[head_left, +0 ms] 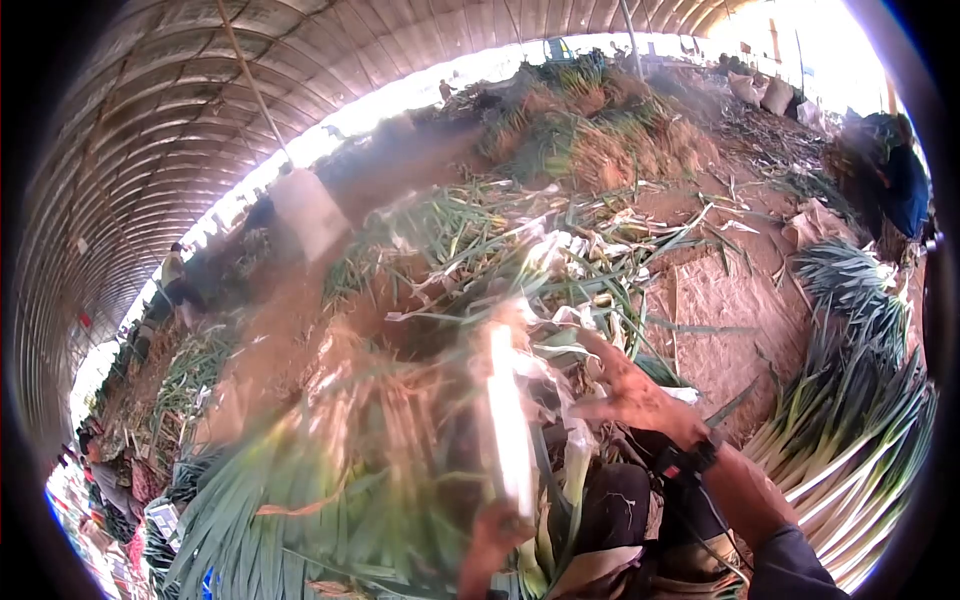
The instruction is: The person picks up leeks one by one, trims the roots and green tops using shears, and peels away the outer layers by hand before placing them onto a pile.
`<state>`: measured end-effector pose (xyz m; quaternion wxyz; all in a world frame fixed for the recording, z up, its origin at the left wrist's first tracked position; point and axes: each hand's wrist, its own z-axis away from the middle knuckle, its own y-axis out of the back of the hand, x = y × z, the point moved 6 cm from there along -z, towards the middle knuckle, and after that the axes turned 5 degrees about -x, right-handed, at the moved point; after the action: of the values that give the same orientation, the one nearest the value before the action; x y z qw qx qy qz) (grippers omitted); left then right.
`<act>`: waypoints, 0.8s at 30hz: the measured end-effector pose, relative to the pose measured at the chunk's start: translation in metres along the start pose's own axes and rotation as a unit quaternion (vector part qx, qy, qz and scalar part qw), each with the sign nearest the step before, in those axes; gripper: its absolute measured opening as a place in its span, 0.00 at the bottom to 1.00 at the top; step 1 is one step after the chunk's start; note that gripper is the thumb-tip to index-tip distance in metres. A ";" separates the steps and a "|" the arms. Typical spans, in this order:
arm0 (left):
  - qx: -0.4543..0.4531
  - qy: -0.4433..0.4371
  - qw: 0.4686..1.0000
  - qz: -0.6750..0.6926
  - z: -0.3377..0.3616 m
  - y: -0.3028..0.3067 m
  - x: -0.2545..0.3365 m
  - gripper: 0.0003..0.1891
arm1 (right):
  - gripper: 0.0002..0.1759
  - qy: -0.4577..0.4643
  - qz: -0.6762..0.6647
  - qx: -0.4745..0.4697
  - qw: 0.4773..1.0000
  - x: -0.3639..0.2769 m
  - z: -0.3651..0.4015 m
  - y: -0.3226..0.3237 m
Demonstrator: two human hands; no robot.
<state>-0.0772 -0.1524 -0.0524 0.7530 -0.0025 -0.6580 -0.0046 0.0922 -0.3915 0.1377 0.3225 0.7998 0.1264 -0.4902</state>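
My left hand [497, 537], low in the middle and smeared by motion, is closed around a leek [508, 420]. Its bright white stalk stands nearly upright, with the blurred root end at the top. To the right of it, my right hand [645, 400] has its thumb and fingers apart, close to loose pale leaf skins [578, 440]. I cannot make out whether the fingertips touch them. A dark watch [690, 460] is on that wrist. Left of my hands lies a heap of soil-covered leeks [330, 500], with brown roots and long green leaves.
Cleaned leeks [850, 450] with white stalks are stacked at the right. Peeled leaf waste [480, 240] covers the ground ahead. Behind it rises another leek pile [600, 130]. A person in blue [905, 185] is at the far right. A pole with a pale sack-like sheet [308, 212] stands left.
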 end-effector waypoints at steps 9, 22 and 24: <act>-0.053 0.013 0.988 0.143 0.004 -0.014 -0.004 0.27 | 0.43 -0.129 -0.494 -0.259 0.820 0.084 -0.036 -0.079; 0.113 -0.157 0.930 -0.314 0.016 -0.042 0.041 0.19 | 0.10 -0.126 0.497 -0.154 0.845 0.044 -0.098 -0.047; 0.131 -0.128 0.927 -0.328 0.026 -0.040 0.045 0.18 | 0.10 -0.176 0.420 -0.063 0.888 0.052 -0.125 -0.014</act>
<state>-0.0973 -0.1927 -0.0045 0.6128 0.3113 -0.7075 -0.1643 0.1983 -0.3071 0.1262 0.5646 0.6571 -0.2492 -0.4329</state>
